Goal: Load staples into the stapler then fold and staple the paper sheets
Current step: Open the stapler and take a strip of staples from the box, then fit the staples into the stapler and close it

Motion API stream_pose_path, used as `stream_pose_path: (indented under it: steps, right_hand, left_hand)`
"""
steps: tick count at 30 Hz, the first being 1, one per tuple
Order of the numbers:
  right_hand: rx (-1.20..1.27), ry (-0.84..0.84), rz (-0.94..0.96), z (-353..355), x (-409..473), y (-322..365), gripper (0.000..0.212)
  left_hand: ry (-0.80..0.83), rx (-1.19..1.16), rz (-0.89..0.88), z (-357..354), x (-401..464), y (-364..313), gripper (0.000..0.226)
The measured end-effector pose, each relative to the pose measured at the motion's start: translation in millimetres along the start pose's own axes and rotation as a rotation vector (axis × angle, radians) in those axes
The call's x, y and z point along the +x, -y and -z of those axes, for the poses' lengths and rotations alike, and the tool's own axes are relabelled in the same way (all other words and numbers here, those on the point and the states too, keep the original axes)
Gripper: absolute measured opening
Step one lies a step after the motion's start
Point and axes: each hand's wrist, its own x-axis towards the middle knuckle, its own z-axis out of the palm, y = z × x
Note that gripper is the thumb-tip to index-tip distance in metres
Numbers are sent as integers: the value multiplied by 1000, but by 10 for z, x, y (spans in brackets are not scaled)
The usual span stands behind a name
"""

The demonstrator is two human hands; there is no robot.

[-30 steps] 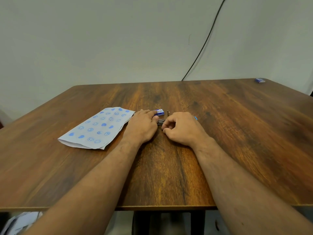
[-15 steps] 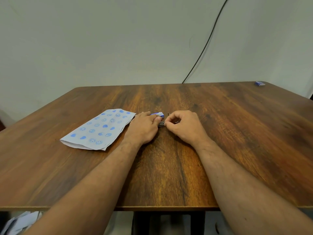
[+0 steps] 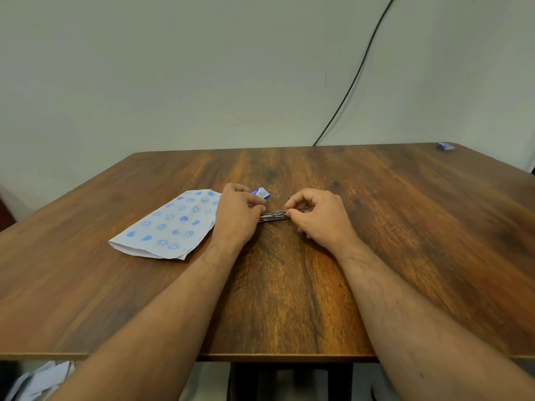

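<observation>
We are still working on the loading step, as we judge it: our left hand point(image 3: 237, 215) is gripping one end of the metal stapler point(image 3: 274, 216) with curled fingers, and our right hand point(image 3: 315, 217) is pinching its other end between thumb and fingertips, just above the wooden table point(image 3: 405, 227). Whether staples are sitting in the channel we cannot tell; the part is too small. A small blue staple box point(image 3: 261, 193) is lying just beyond our left hand. The smiley-printed paper sheets point(image 3: 170, 224) are lying on the table beside our left wrist, seemingly already doubled over but unstapled, so closing the stapler, folding and stapling are all still waiting
</observation>
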Motion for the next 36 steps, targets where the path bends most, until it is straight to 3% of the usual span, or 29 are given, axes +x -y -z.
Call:
stream_pose_path:
  steps: [4, 8, 13, 17, 21, 26, 31, 34, 36]
  right_hand:
    - [-15, 12, 6, 27, -24, 20, 22]
    - [-34, 1, -11, 30, -30, 38, 19]
    - [14, -34, -84, 68, -32, 81, 19]
    - [87, -52, -161, 100, -34, 103, 21]
    - [129, -87, -204, 109, -58, 115, 27]
    - [178, -119, -414, 65, -42, 166, 37]
    - [234, -12, -358, 123, -127, 152, 30]
    - [145, 40, -270, 132, -130, 120, 24]
    - [231, 76, -272, 119, -130, 105, 29]
  left_hand:
    - [-97, -63, 10, 49, -36, -31, 17]
    - [-129, -285, 24, 128, -80, -73, 20]
    - [-12, -423, -12, 168, -185, -158, 36]
    - [120, -557, 115, 224, -261, -278, 31]
    - [224, -623, 125, 189, -408, -285, 25]
    - [301, -627, 176, 233, -439, -274, 46]
    - [298, -662, 212, 275, -457, -289, 44]
    - [268, -741, 262, 285, -427, -265, 43]
    - [264, -757, 255, 282, -428, -265, 41]
